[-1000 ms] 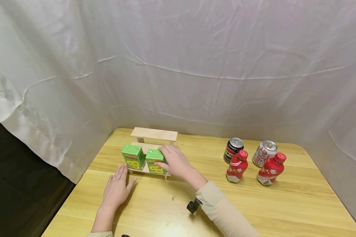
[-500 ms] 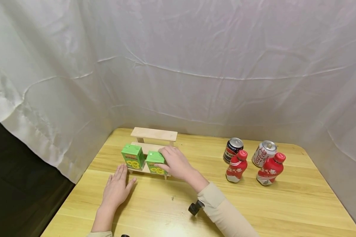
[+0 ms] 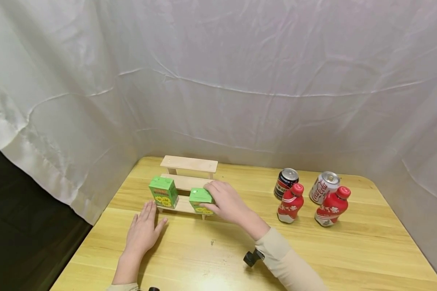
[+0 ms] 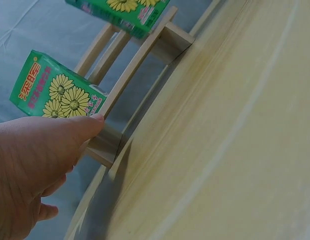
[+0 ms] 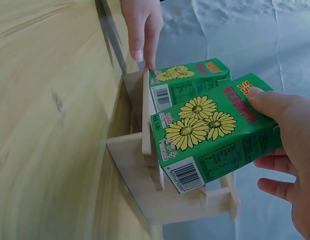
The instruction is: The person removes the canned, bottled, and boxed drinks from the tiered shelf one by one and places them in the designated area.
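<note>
My right hand [image 3: 228, 202] grips a green drink carton [image 3: 200, 195] with yellow flowers by its upper part, thumb on the printed front. In the right wrist view this carton [image 5: 210, 125] is at the right end of the lowest step, its base over or on the board; contact is hard to tell. A matching carton [image 3: 163, 193] stands upright at the left end of that step of the wooden rack [image 3: 188, 163]. My left hand [image 3: 143, 230] lies with fingers extended at the rack's front left corner; in the left wrist view its thumb [image 4: 87, 127] is by the step's edge.
Right of the rack stand a dark can [image 3: 286, 184], a silver Coca-Cola can [image 3: 325, 188] and two red bottles [image 3: 290, 204], [image 3: 332, 207] in front of them. Pale cloth [image 3: 262, 81] hangs behind the wooden table [image 3: 211, 258].
My right hand has shifted the held carton to the right along the lowest step, widening the gap between both cartons. My left hand has stayed in place.
</note>
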Available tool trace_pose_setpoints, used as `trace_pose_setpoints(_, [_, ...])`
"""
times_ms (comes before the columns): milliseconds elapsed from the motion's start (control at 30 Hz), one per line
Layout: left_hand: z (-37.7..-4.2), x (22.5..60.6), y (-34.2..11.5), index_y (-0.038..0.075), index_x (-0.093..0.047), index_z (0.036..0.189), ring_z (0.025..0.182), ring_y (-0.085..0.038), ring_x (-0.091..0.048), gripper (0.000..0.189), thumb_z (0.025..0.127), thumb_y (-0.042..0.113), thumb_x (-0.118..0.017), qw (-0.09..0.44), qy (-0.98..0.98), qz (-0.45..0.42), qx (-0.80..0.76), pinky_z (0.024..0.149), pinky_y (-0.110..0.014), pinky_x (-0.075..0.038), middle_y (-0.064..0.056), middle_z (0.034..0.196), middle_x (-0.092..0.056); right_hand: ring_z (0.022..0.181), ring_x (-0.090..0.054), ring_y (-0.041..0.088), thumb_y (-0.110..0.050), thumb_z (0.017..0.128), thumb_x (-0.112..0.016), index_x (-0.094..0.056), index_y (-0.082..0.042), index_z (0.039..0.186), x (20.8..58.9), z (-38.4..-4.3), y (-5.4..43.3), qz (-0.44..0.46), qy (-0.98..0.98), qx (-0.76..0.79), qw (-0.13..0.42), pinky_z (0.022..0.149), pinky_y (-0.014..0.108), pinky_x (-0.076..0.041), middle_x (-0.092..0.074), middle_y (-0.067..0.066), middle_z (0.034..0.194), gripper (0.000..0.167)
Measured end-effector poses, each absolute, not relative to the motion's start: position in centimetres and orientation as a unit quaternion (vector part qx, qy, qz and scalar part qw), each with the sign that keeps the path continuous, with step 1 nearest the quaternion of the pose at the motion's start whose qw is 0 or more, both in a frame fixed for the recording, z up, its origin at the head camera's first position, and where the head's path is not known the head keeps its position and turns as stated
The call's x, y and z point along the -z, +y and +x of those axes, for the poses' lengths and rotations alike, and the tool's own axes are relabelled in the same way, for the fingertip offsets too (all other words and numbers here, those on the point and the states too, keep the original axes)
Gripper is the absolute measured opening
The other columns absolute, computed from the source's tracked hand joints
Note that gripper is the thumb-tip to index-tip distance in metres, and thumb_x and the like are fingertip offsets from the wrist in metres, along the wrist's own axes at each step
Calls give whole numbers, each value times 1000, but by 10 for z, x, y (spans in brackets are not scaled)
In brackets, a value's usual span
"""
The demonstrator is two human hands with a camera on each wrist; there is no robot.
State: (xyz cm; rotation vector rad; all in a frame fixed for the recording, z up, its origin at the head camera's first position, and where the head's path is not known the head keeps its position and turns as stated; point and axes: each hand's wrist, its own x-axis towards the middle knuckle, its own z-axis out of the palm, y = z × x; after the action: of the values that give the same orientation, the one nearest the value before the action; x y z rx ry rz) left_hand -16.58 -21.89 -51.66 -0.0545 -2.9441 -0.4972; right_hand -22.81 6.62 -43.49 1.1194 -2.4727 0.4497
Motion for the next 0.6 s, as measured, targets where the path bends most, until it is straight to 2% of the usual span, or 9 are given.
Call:
trace_pose_setpoints(200, [-166,515,-219,-5,-26,151,147,-42,-23,74,100,44,-48,76,-983,-19,168,117,-65,-19,-25,158,-25,97,-58,16,-41,88,-68,-58,-6,121,429,-220,85,408,-874,-161,209,91,38,-53,-63,3,109,48])
trace_pose_setpoints(600, [-165,516,-219,-4,-25,151,147,-42,-22,75,100,46,-47,73,-984,-20,164,117,-65,-20,-24,158,-24,100,-60,18,-38,84,-72,-58,-5,121,419,-209,125,435,-852,-135,258,88,34,-55,-63,5,109,51])
